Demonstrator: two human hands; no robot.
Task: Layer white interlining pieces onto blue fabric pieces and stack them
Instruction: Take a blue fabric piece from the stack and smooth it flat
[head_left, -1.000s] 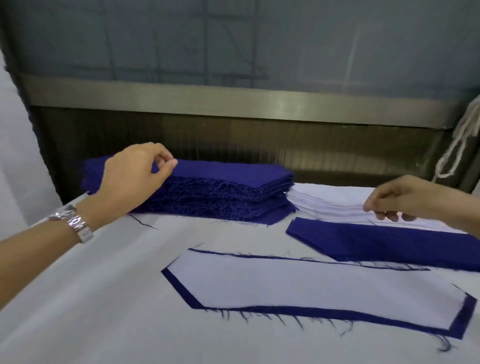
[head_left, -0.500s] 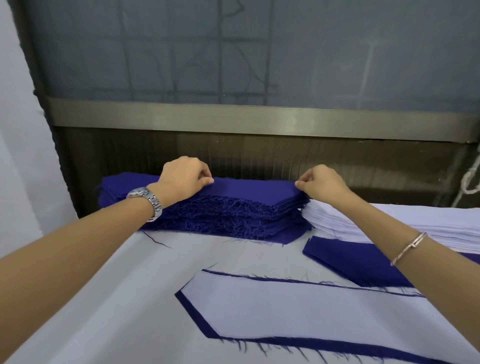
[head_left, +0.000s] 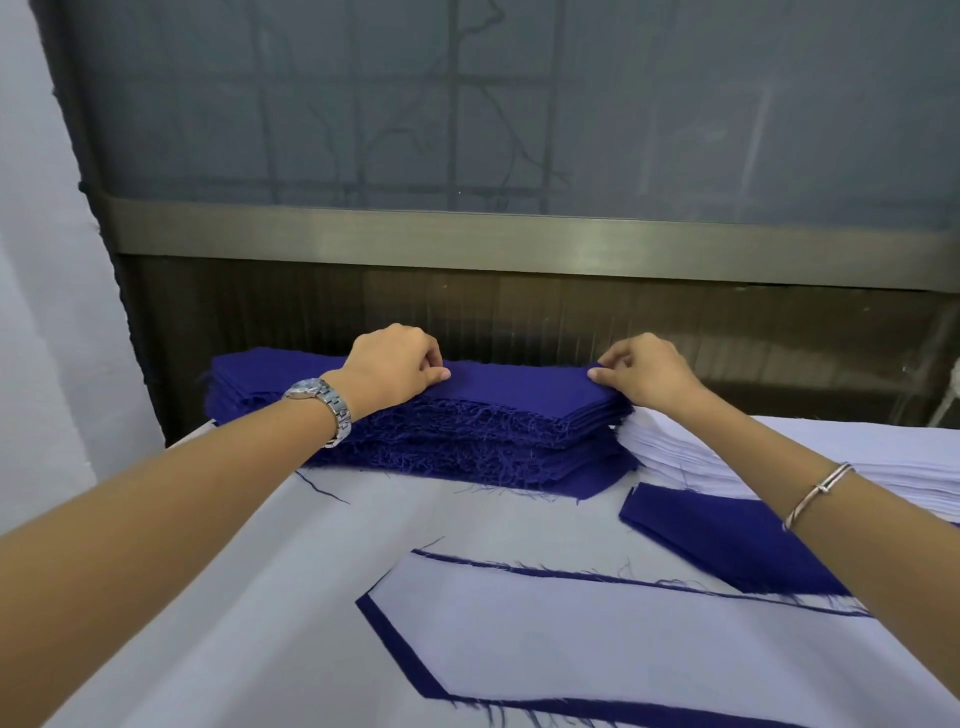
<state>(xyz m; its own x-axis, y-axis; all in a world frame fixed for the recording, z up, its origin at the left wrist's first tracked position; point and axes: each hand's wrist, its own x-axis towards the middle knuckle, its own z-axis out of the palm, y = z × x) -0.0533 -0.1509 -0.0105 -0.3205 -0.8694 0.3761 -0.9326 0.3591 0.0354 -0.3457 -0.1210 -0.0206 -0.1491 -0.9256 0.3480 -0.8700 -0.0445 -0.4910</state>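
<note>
Both forearms reach straight out over the white tabletop to the blue fabric stack at its far edge. The left hand, knuckles up with a watch on the wrist, has its grip pinched on the top blue piece near the middle, and the right hand pinches the same piece at its right tip. The white interlining pile sits just right of the stack, and one interlining-covered blue piece lies nearer, under the arms.
</note>
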